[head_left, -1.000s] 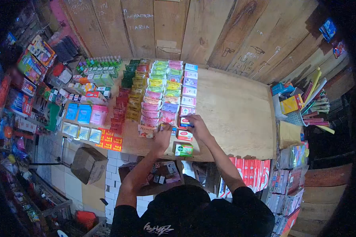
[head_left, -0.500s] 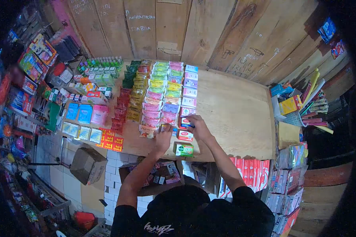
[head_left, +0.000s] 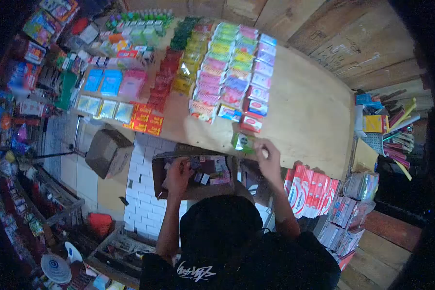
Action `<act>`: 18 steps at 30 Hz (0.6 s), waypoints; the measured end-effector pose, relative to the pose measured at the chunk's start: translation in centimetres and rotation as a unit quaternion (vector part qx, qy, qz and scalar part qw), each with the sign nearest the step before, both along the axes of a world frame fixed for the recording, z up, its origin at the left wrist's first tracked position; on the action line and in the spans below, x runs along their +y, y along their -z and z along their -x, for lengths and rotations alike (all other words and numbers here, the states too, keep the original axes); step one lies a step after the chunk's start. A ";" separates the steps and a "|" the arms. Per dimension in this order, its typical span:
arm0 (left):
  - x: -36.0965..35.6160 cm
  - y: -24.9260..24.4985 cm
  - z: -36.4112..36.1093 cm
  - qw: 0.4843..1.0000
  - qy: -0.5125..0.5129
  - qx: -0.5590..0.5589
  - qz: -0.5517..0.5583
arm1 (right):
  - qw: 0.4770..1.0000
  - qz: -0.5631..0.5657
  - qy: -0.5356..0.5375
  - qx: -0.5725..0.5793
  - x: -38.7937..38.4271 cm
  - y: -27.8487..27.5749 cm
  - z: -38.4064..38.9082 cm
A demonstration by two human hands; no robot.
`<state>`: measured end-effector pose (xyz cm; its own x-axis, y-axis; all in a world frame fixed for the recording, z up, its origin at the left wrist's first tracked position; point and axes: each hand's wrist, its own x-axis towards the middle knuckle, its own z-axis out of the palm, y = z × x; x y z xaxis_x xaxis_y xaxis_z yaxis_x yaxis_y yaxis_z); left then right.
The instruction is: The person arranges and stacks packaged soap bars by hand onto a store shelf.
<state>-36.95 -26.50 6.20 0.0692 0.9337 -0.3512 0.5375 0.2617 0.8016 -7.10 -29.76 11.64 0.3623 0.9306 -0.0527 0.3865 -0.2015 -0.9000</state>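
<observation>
My left hand (head_left: 178,173) is down inside an open cardboard box (head_left: 160,187) of small packs, its bent fingers apart above them; motion blurs it. On the table, my right hand (head_left: 268,157) has its fingers closed at the right end of a green soap box (head_left: 243,143). A red-and-white soap box (head_left: 251,124) lies just beyond the green one. Farther up that column are pale and purple soap boxes (head_left: 261,80). To the left, a blue soap pack (head_left: 229,113) ends a column of wrapped soaps, beside a Harmony soap (head_left: 201,110).
Red and yellow sachets, blue and pink packs (head_left: 112,83) and small bottles fill the table's left side. Red toothpaste boxes (head_left: 308,191) stand at the front right edge. A closed carton (head_left: 108,152) sits below the table. A basket (head_left: 373,141) is at the right.
The view has shifted, so the table sits higher. My left hand has left the blue soap pack and gone into the cardboard box. My right hand has moved nearer, to the green soap box.
</observation>
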 end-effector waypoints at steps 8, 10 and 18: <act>-9.7 11.4 9.6 0.994 0.042 0.083 -0.059 | 0.909 0.283 -0.304 -0.018 -6.7 10.5 11.2; -10.1 12.3 10.0 0.985 0.108 0.136 0.007 | 0.872 0.282 -0.374 -0.142 -9.0 15.8 12.0; -11.3 12.9 10.6 0.958 0.233 0.135 0.101 | 0.870 0.298 -0.365 -0.142 -7.5 19.4 13.2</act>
